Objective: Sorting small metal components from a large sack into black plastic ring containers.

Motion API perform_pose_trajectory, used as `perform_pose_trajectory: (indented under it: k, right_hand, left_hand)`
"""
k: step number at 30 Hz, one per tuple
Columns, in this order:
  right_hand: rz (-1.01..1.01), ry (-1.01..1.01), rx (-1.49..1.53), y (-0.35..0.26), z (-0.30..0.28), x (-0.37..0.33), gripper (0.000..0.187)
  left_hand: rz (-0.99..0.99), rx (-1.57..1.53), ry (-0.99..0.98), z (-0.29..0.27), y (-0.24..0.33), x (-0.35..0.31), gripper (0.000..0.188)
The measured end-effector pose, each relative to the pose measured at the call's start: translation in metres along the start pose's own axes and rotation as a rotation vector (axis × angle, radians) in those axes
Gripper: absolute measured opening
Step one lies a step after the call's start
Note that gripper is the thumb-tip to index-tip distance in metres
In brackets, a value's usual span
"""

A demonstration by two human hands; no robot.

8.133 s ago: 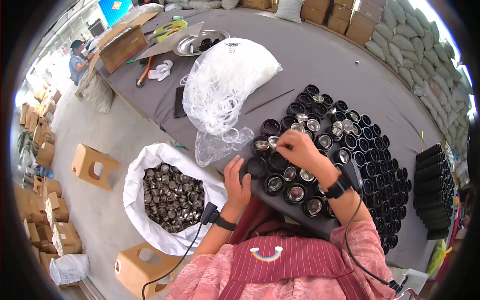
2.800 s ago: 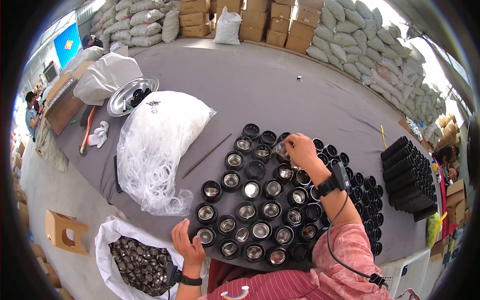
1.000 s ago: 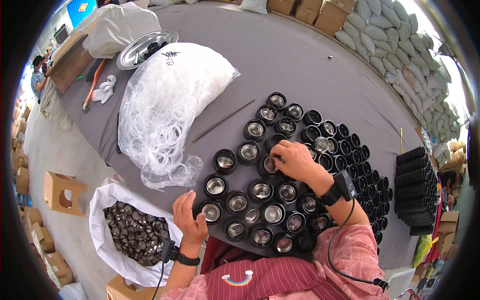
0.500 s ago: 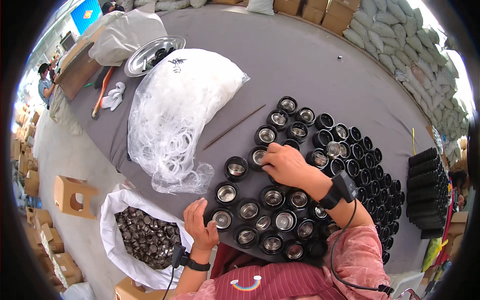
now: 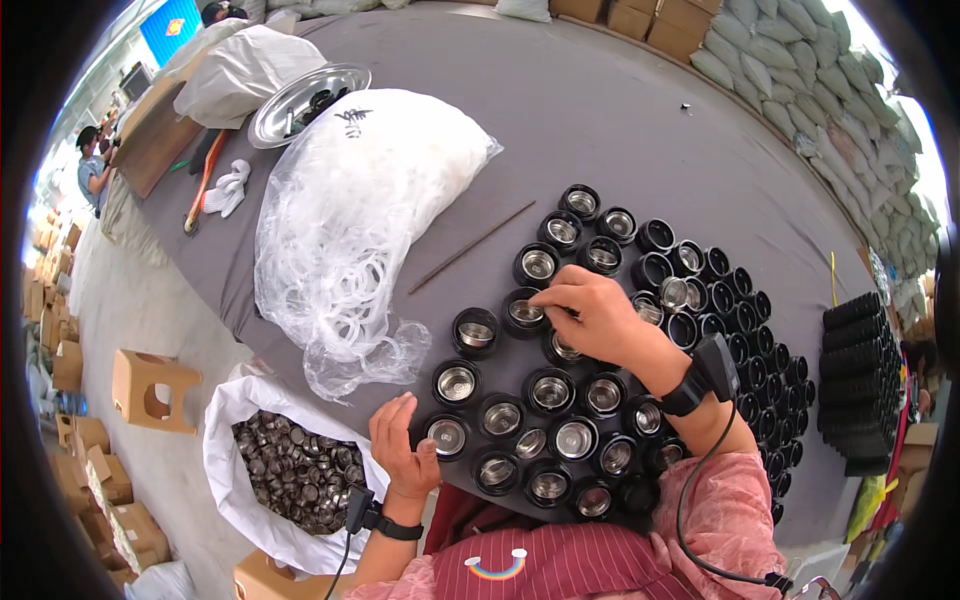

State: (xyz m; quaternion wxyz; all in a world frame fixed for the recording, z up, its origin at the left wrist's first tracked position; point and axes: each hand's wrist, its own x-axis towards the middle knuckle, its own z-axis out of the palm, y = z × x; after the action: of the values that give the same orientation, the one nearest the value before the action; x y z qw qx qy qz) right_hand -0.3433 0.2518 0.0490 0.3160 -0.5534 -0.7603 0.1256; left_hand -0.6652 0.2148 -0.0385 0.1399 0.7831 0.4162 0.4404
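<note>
Many round black plastic lids stand on the grey-clothed table, most with a shiny metal insert inside. My right hand (image 5: pixel 592 318) reaches over them from the right, its fingers pinched at the inner rim of one black lid (image 5: pixel 516 324), touching its metal insert (image 5: pixel 525 312). Part of another black lid shows below that hand. My left hand (image 5: pixel 402 445) rests at the table's near edge, fingers stretched and thumb apart, holding nothing. Beside its fingertips sits a black lid with an insert (image 5: pixel 446 436). A loose metal insert (image 5: pixel 531 443) lies between the lids.
A large clear bag of white rings (image 5: pixel 345 250) lies at left, with a thin rod (image 5: pixel 472 247) beside it. A white sack (image 5: pixel 225 470) of metal inserts stands below the edge. Stacked black lids (image 5: pixel 855 385) rise at right. A metal tray (image 5: pixel 270 125) sits farther back.
My right hand has shifted slightly up and away at the same lid, uncovering more of the lid beneath it. The left hand stays in place. The view has tilted a little.
</note>
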Motion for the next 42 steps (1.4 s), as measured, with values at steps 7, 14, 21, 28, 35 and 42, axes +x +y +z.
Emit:
perform_pose_trajectory:
  k: [7, 14, 21, 28, 35, 42]
  right_hand:
    - [-0.044, -0.297, -0.390, -0.051, 0.064, -0.008, 0.040]
    - [0.192, 0.127, -0.363, -0.016, -0.025, -0.039, 0.019]
    - [0.469, 0.016, -0.381, 0.013, -0.071, -0.080, 0.020]
    - [0.468, 0.055, -0.293, 0.042, -0.064, -0.096, 0.016]
    - [0.629, 0.135, 0.041, 0.038, -0.073, -0.083, 0.013]
    - [0.375, 0.206, -0.016, 0.030, -0.050, -0.060, 0.013]
  left_hand:
    - [-0.016, 0.031, -0.011, -0.003, 0.001, -0.007, 0.060]
    - [0.015, 0.000, -0.014, 0.000, 0.001, -0.003, 0.058]
    - [0.011, 0.005, -0.014, 0.001, 0.001, 0.000, 0.057]
    - [0.015, 0.033, -0.010, 0.000, 0.001, -0.003, 0.058]
    - [0.009, 0.020, -0.020, -0.002, 0.005, -0.001, 0.057]
    - [0.016, 0.027, -0.018, -0.003, 0.001, -0.001, 0.056]
